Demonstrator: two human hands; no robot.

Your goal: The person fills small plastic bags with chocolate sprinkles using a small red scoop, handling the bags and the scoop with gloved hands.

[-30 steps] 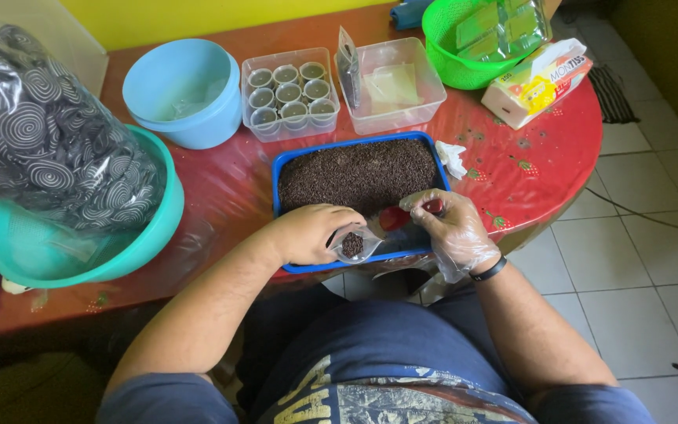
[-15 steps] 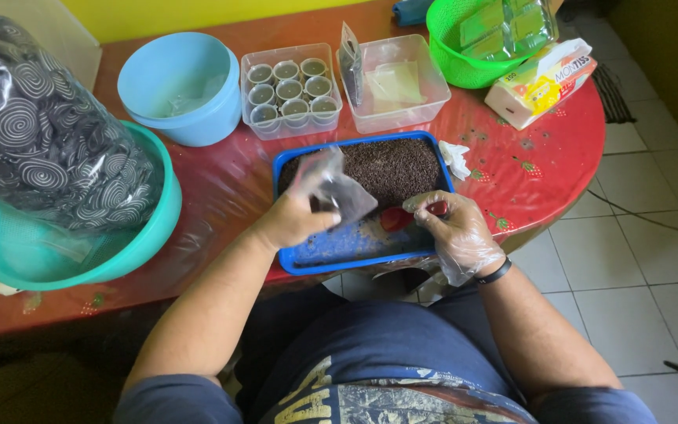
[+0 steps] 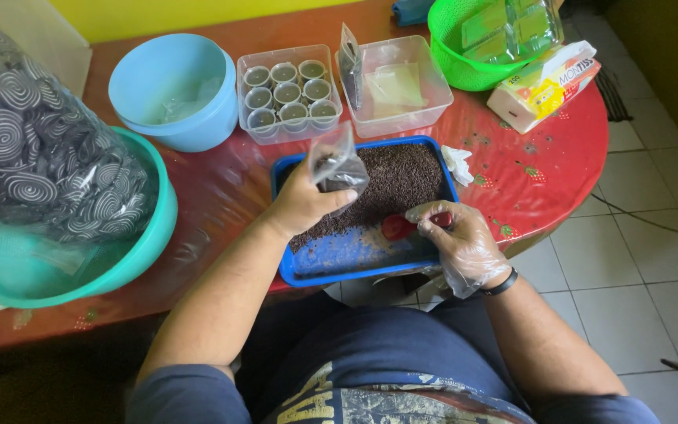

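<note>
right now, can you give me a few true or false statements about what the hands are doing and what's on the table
1. The left hand holds a small clear plastic bag over the blue tray. True.
2. The right hand is bare. False: it wears a clear plastic glove.
3. The right hand grips a red scoop in the tray of dark granules. True.
4. The light blue bowl is packed with dark spiral coils. False: the bagged spiral coils sit in the teal basin.
5. The clear box of small cups stands behind the tray. True.
</note>
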